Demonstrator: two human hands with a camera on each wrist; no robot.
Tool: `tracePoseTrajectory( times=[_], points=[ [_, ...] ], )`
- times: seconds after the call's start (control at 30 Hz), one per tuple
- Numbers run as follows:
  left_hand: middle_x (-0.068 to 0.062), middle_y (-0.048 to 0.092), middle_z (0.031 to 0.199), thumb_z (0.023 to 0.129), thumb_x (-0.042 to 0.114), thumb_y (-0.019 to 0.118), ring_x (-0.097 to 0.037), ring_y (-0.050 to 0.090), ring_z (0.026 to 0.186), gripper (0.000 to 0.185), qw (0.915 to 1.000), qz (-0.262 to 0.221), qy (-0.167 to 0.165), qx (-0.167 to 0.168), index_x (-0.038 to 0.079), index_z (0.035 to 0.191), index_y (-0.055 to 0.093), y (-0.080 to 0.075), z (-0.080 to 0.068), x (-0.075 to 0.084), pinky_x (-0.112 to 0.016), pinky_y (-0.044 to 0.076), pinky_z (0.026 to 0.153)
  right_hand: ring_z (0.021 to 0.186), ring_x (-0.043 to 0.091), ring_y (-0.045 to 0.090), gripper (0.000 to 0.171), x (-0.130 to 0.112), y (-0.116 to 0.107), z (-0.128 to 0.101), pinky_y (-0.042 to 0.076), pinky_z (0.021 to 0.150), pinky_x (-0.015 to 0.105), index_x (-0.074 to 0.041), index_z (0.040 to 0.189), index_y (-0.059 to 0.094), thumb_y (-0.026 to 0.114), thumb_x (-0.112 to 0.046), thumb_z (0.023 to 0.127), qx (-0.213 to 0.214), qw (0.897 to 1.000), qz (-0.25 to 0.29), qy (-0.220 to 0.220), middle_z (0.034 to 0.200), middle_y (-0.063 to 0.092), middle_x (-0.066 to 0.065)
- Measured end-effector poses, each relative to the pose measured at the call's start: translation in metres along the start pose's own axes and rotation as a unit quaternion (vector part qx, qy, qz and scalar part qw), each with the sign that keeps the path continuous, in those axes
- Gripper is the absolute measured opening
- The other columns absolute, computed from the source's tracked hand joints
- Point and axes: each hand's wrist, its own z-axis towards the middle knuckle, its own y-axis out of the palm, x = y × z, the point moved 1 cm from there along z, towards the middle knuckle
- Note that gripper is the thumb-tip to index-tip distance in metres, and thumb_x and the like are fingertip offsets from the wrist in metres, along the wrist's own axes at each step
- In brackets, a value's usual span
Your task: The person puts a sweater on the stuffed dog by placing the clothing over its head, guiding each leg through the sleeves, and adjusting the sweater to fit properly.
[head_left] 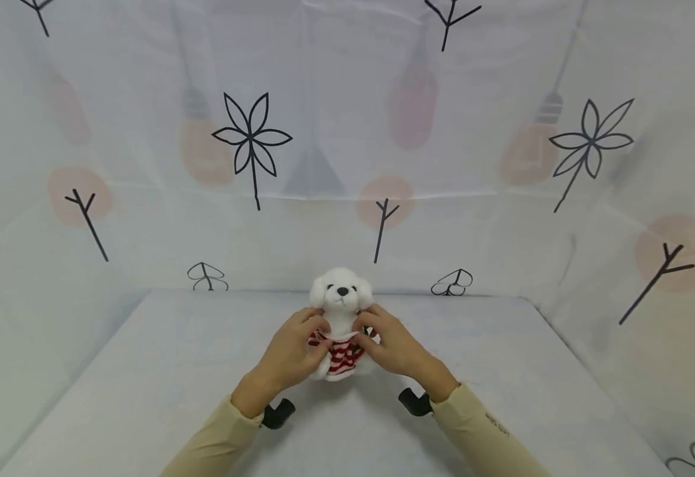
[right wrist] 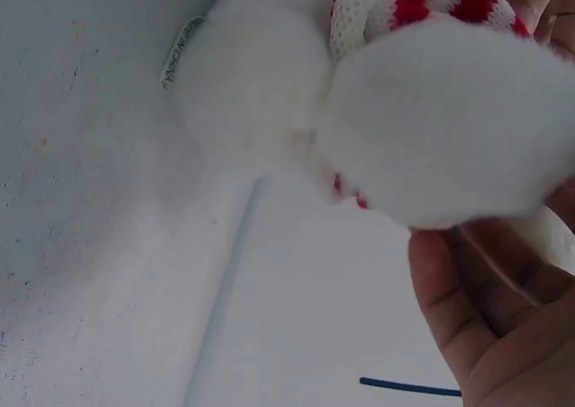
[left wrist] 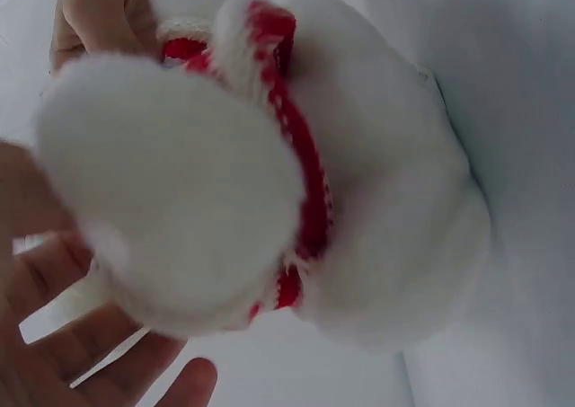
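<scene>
A white plush dog [head_left: 341,295] sits upright, facing the head camera. Round its body is a red-and-white striped knitted sweater [head_left: 344,358], its upper edge below the dog's bare white neck. My left hand [head_left: 295,346] holds the dog at one side, thumb at the sweater's edge and fingers behind a foreleg. On the other side my right hand [head_left: 399,343] holds it likewise, with thumb and fingers by the sweater's top. In both wrist views a fluffy foreleg hides part of the grip. A printed tag [right wrist: 181,52] sticks out low on the dog in the right wrist view.
The dog sits on a pale, covered table [head_left: 144,384]. Behind and beside it hangs a white cloth backdrop [head_left: 335,232] with line-drawn plants. Black wrist mounts [head_left: 278,414] stick out below both wrists.
</scene>
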Motion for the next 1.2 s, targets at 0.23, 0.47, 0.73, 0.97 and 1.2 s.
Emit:
tracePoseTrajectory(
  times=[0.23, 0.47, 0.73, 0.97, 1.2],
  points=[
    [0.002, 0.059, 0.078, 0.085, 0.003, 0.067, -0.013, 0.055, 0.069, 0.012, 0.9972, 0.045, 0.043, 0.042, 0.011, 0.084, 0.058, 0.003, 0.004, 0.002, -0.033, 0.048, 0.067, 0.066, 0.004, 0.044, 0.003, 0.002, 0.0, 0.002, 0.041, 0.058, 0.022, -0.014, 0.097, 0.056, 0.053, -0.014, 0.098, 0.048, 0.997, -0.039, -0.048, 0.08, 0.051, -0.01],
    [0.0, 0.062, 0.079, 0.089, 0.004, 0.064, -0.016, 0.06, 0.073, 0.01, 0.9963, 0.058, 0.017, 0.062, 0.009, 0.094, 0.057, 0.004, 0.003, 0.006, -0.037, 0.049, 0.07, 0.065, 0.004, 0.048, 0.005, 0.004, 0.004, 0.0, 0.044, 0.056, 0.021, -0.013, 0.098, 0.054, 0.058, -0.015, 0.096, 0.076, 0.995, -0.016, -0.057, 0.078, 0.054, -0.009],
    [0.001, 0.055, 0.08, 0.076, -0.003, 0.072, -0.013, 0.053, 0.072, 0.022, 0.9909, 0.067, -0.019, 0.115, 0.012, 0.082, 0.057, 0.0, 0.001, 0.014, -0.027, 0.047, 0.059, 0.069, 0.007, 0.056, 0.015, 0.007, 0.011, 0.0, 0.05, 0.059, 0.022, -0.008, 0.093, 0.055, 0.069, -0.005, 0.086, 0.14, 0.987, 0.021, -0.075, 0.084, 0.055, -0.001],
    [0.002, 0.055, 0.08, 0.08, 0.02, 0.072, -0.012, 0.049, 0.071, 0.013, 0.9936, 0.054, -0.04, 0.091, 0.013, 0.083, 0.062, 0.001, 0.0, 0.022, -0.025, 0.044, 0.058, 0.073, 0.013, 0.06, 0.014, 0.0, 0.015, 0.001, 0.052, 0.063, 0.029, -0.006, 0.095, 0.062, 0.07, -0.002, 0.084, 0.13, 0.987, 0.07, -0.068, 0.085, 0.062, 0.004],
    [-0.004, 0.054, 0.086, 0.071, 0.024, 0.083, -0.018, 0.051, 0.076, 0.034, 0.9916, 0.081, -0.054, 0.084, 0.01, 0.093, 0.063, 0.003, -0.001, 0.022, -0.03, 0.046, 0.063, 0.078, 0.026, 0.061, 0.031, -0.031, 0.003, 0.001, 0.053, 0.066, 0.041, 0.006, 0.111, 0.06, 0.07, 0.001, 0.082, 0.098, 0.99, 0.092, -0.036, 0.096, 0.06, 0.019]
  ],
)
